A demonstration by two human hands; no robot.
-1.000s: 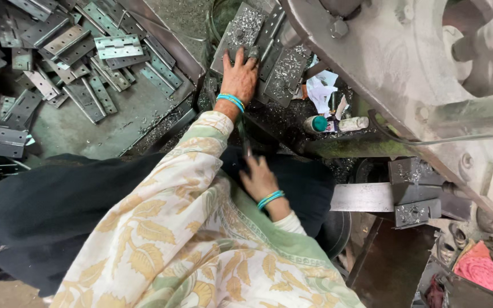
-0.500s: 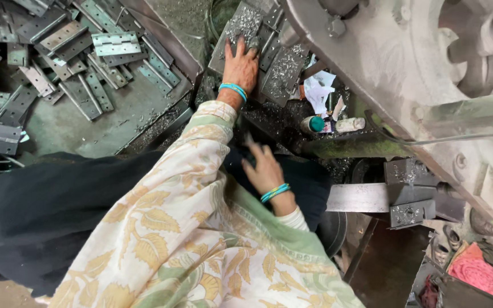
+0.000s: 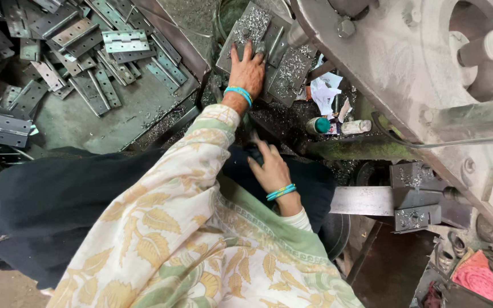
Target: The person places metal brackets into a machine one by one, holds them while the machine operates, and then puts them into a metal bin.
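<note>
Reaching farther than a second ago, my left hand [image 3: 248,69] now lies flat, fingers spread, on the stack of hinge plates [image 3: 258,48] dusted with metal chips at the far side; its grip is open, pressing rather than clasping. My right hand [image 3: 269,168] hovers low over dark cloth [image 3: 58,199], fingers loosely extended, holding nothing I can see. Left lies a tray of loose hinges [image 3: 87,63]; right, the machine frame [image 3: 395,63] crowds the reach, with a small bottle [image 3: 318,125] near.
</note>
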